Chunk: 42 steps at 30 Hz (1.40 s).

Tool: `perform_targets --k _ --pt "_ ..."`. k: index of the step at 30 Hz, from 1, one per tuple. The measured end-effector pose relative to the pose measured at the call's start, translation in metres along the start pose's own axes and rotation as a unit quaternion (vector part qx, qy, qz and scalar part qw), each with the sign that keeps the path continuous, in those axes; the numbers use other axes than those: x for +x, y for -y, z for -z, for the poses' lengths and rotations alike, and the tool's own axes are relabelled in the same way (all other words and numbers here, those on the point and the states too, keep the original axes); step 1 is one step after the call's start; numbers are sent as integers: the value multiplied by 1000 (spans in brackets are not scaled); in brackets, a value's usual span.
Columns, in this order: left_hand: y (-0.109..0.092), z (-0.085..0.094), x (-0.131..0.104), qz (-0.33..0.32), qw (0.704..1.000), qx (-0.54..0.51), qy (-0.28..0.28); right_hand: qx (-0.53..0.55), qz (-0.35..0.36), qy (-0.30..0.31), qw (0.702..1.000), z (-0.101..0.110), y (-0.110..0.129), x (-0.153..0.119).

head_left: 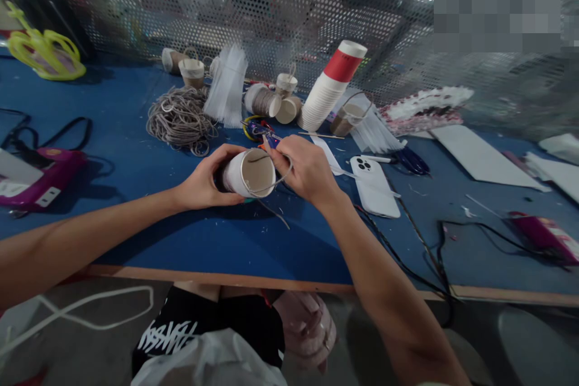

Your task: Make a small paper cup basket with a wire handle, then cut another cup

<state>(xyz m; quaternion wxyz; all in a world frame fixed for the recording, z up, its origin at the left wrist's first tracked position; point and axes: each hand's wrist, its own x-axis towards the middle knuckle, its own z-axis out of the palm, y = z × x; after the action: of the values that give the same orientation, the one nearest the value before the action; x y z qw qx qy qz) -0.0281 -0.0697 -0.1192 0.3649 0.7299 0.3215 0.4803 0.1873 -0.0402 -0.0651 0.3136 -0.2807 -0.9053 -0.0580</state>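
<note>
My left hand is closed around a white paper cup, tilted so its open mouth faces me. A thin grey-beige cord runs along the cup's rim and curves up to my right hand. The fingers of my right hand are pinched together above the rim, with the cord at them. A blue-purple tool lies just past the fingertips; whether they touch it I cannot tell. A loose cord end hangs below the cup.
Behind stand a tangled cord bundle, clear plastic strips, a cord-wrapped cup and a leaning cup stack. A white phone and dark blue snips lie right. Magenta boxes with black cables sit at both sides.
</note>
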Motion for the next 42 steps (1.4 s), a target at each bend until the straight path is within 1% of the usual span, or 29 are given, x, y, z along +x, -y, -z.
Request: perform_targets --k 5,10,14,22,30,36,42 --pt "-1 -1 0 -12 1000 -11 2 -12 3 3 1000 1 0 0" --pt "0 0 0 -18 1000 8 7 -32 3 5 999 0 -1 0" --pt "3 1 -1 -35 999 23 7 -55 19 -13 998 -2 -1 0" --pt "4 1 0 -72 997 37 10 -105 56 -70 990 -5 -2 -1" --pt "5 1 -1 -98 994 42 8 -115 53 -79 989 -8 -2 -1" --pt "6 2 -1 -96 993 62 7 -135 47 -90 986 -11 -3 -2" --pt "6 3 0 -113 991 72 4 -148 69 -114 980 -10 -1 -1"
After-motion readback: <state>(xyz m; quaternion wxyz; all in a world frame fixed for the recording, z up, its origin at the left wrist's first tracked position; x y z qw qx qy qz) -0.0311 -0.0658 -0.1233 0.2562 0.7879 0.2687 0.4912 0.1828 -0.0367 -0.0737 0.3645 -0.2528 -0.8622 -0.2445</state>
